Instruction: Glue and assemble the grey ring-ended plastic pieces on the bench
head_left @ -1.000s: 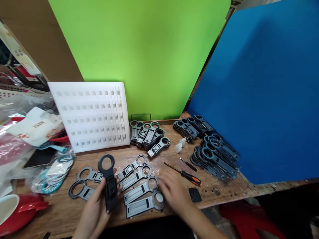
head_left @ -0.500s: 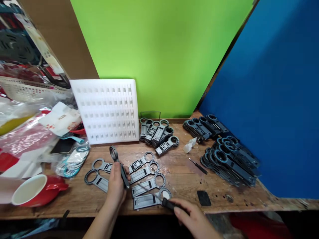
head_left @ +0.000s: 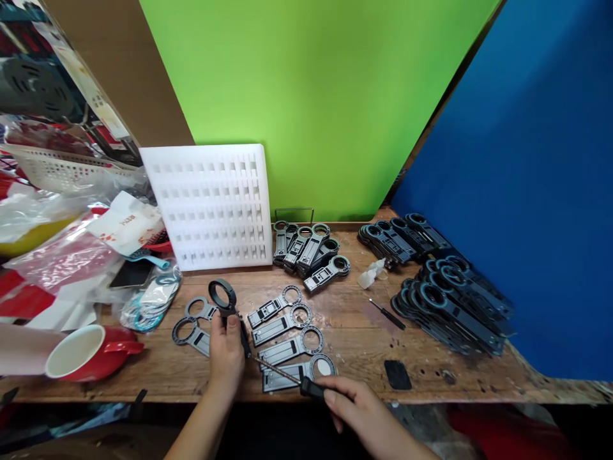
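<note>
My left hand (head_left: 227, 352) grips a dark grey plastic part with a ring at one end (head_left: 245, 335), its ring pointing up and away. In my right hand (head_left: 352, 404) is a black-handled screwdriver (head_left: 311, 388); its thin shaft points left, with the tip at or close to the lower end of the held part. Whether the tip touches cannot be made out. Beneath the shaft lie several similar flat grey ring-ended pieces (head_left: 282, 351) in a column. Two more ring-ended pieces (head_left: 194, 335) rest to the left, partly hidden by my left hand.
A white slotted foam block (head_left: 211, 207) stands at the back. Stacks of ring-ended parts lie behind (head_left: 311, 252) and at right (head_left: 454, 313). A small screwdriver (head_left: 390, 316), a black square (head_left: 397, 375), a red mug (head_left: 90, 354) and plastic bags (head_left: 52, 255) are around.
The screwdriver's tip has come toward the held part's lower end. The held part has turned so its ring shows more openly. The camera view has shifted slightly.
</note>
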### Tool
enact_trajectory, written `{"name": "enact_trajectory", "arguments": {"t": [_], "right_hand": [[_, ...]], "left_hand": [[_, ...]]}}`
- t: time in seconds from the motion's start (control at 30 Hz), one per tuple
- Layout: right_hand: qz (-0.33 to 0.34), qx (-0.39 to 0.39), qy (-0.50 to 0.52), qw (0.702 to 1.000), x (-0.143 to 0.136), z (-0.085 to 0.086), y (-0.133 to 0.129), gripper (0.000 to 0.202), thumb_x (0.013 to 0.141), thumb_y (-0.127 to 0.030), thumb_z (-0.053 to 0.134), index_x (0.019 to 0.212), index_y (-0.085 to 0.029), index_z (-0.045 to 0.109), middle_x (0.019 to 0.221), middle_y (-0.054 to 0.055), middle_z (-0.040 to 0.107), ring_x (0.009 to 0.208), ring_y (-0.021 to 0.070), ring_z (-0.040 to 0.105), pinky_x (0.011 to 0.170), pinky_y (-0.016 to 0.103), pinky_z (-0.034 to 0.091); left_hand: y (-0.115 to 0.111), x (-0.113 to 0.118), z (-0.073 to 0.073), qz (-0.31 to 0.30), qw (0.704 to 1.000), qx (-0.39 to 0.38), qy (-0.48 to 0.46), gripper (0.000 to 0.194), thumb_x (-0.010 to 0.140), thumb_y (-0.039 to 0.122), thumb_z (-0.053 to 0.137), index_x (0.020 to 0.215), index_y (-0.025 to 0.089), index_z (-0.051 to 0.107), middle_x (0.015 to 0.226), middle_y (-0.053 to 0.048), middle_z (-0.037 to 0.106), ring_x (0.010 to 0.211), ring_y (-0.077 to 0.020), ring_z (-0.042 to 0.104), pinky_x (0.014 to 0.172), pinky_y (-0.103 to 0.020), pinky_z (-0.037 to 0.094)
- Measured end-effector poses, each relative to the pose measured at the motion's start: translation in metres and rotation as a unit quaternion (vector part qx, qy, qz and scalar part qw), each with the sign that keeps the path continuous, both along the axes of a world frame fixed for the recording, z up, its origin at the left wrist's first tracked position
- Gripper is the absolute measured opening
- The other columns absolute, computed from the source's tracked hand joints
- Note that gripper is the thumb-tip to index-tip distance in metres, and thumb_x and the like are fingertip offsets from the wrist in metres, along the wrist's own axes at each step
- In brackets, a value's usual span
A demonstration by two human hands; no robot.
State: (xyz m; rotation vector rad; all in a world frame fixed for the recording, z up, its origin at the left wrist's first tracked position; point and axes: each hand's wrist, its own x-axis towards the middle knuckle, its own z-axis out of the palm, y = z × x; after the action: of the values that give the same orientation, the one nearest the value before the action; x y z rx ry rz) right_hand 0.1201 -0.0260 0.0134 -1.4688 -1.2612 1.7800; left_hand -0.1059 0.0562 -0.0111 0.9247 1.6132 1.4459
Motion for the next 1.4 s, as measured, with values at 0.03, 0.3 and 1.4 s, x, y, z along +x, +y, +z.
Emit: {"name": "enact_trajectory", "arguments": {"t": [0.03,0.3,1.4], "right_hand": [[0.0,-0.009,0.003,1.0,0.0,0.0,0.0,0.046,0.076,-0.051,0.053,0.099,-0.014,0.066,0.055,-0.003,0.048,0.053,0.0105,0.044,0.055,0.023,0.033],[0.018,-0.191,0.111,0.975,0.002,0.006,0.004,0.052,0.075,-0.05,0.053,0.115,-0.017,0.056,0.057,-0.005,0.052,0.035,0.0028,0.019,0.036,0.017,0.011],[0.061,0.23,-0.291,0.927,0.031,0.008,0.008,0.029,0.086,-0.031,0.05,0.111,-0.028,0.064,0.102,0.003,0.07,0.09,0.0213,0.064,0.078,0.029,0.045]], "left_hand": [[0.0,0.0,-0.001,-0.004,1.0,0.005,0.001,0.042,0.073,0.06,0.055,0.09,0.022,0.051,0.066,0.001,0.055,0.06,-0.0166,0.054,0.052,-0.026,0.041],[-0.01,0.001,0.005,-0.036,0.996,0.053,0.062,0.039,0.068,0.057,0.062,0.081,0.023,0.05,0.067,0.0,0.054,0.065,-0.0192,0.052,0.061,-0.029,0.041],[0.031,0.0,0.003,-0.086,0.973,-0.058,0.205,0.048,0.055,0.049,0.074,0.092,0.023,0.06,0.075,-0.002,0.063,0.069,-0.0235,0.058,0.056,-0.028,0.04]]}}
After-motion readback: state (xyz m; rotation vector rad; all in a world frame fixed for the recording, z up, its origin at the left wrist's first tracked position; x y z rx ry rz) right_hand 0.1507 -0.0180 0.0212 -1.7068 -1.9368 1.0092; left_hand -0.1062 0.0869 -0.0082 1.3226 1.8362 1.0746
